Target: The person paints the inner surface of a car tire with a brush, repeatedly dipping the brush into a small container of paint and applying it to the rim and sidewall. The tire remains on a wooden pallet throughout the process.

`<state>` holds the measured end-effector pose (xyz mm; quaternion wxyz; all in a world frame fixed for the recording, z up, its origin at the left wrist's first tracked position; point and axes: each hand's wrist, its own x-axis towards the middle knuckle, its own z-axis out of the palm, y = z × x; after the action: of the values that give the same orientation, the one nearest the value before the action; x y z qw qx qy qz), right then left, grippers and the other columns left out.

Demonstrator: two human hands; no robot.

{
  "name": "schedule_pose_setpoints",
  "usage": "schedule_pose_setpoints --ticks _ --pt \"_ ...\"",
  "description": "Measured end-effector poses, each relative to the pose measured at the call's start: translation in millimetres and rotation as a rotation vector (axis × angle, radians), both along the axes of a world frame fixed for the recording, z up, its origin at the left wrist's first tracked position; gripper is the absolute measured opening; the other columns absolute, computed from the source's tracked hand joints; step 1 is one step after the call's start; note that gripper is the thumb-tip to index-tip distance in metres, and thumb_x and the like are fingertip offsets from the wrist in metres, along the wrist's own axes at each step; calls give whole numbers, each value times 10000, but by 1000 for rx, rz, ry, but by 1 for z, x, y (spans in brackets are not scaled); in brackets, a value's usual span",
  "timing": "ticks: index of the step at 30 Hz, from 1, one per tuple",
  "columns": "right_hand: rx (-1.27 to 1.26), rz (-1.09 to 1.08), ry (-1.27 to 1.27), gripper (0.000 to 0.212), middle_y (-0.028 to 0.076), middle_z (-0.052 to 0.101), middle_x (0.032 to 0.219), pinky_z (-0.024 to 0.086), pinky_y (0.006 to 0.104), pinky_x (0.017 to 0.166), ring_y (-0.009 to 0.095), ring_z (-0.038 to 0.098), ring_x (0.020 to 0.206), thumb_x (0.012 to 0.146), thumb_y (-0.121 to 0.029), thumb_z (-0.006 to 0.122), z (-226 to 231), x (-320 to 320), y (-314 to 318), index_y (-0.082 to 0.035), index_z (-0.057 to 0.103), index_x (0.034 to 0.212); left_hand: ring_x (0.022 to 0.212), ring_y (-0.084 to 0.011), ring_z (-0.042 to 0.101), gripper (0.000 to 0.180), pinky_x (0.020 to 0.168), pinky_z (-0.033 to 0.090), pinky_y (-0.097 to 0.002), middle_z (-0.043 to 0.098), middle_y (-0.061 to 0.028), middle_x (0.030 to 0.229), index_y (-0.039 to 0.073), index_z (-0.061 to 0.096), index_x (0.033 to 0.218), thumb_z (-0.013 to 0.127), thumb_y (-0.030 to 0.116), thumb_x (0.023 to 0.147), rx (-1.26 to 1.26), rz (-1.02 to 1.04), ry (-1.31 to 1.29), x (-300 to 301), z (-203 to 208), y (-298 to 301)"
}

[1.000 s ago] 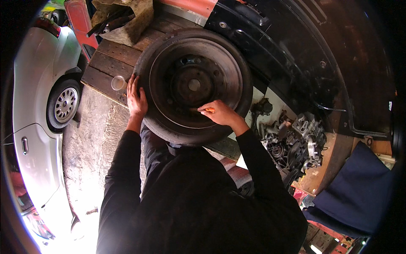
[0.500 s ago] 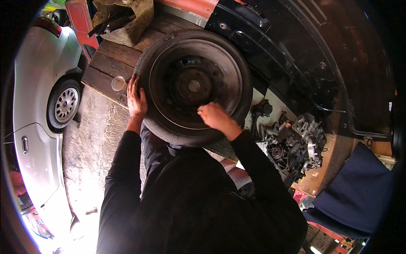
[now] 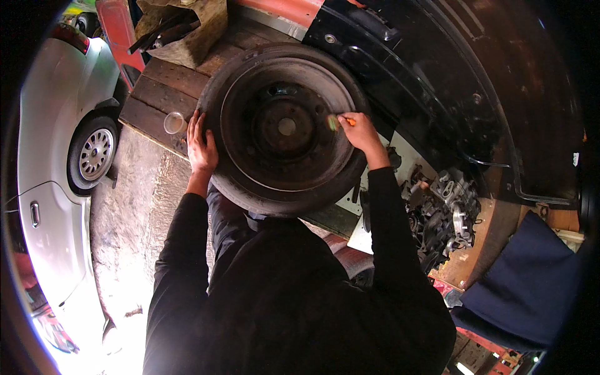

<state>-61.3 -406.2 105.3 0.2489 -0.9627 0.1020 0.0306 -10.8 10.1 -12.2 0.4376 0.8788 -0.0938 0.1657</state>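
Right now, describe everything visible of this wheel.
The wheel is a dark, grimy, metal-looking dished rim with a round centre hole, inside a black tyre. It appears to rest on the wooden bench; its tilt is unclear. The left hand touches the tyre; the right hand holds an orange-handled tool over the rim, contact unclear.

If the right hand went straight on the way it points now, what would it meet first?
The right hand, with its orange-handled tool leading, would probably meet the inside of the wheel; how much gap remains is unclear.
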Motion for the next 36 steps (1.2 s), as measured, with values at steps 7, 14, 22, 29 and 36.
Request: schedule_pose_setpoints --ticks 7,14,22,29,36 --pt "238 36 474 346 228 729 960 563 453 774 438 704 831 993 -304 608 -31 7 -8 4 723 1099 1440 -392 395 477 1211 290 -476 445 -183 1550 44 517 1432 495 90 958 5 -4 2 2 0 -3" --pt "-39 21 127 298 190 730 931 544 446 770 355 708 894 1006 -272 601 -24 19 19 -1 724 1027 1440 -395 391 470 1205 290 -485 452 -182 1543 46 516 1430 494 119 966 30 15 2 -1 1 1" --pt "265 -64 158 300 144 750 860 607 342 694 216 752 805 1017 -236 618 -25 14 5 39 737 1015 1438 -396 393 470 1208 290 -485 447 -183 1547 42 515 1427 499 98 961 18 4 25 0 5 -2" --pt "603 -168 333 296 184 731 835 554 389 617 217 734 694 955 -231 706 -40 -9 16 50 721 1045 1448 -408 376 469 1209 288 -491 430 -178 1564 45 520 1426 493 91 960 8 0 47 -1 8 -4" --pt "45 -94 7 217 138 761 900 567 374 747 240 748 853 948 -190 702 -23 -17 45 14 756 996 1453 -422 364 488 1210 286 -498 412 -187 1574 42 515 1434 494 87 948 0 -4 84 -2 6 -2"
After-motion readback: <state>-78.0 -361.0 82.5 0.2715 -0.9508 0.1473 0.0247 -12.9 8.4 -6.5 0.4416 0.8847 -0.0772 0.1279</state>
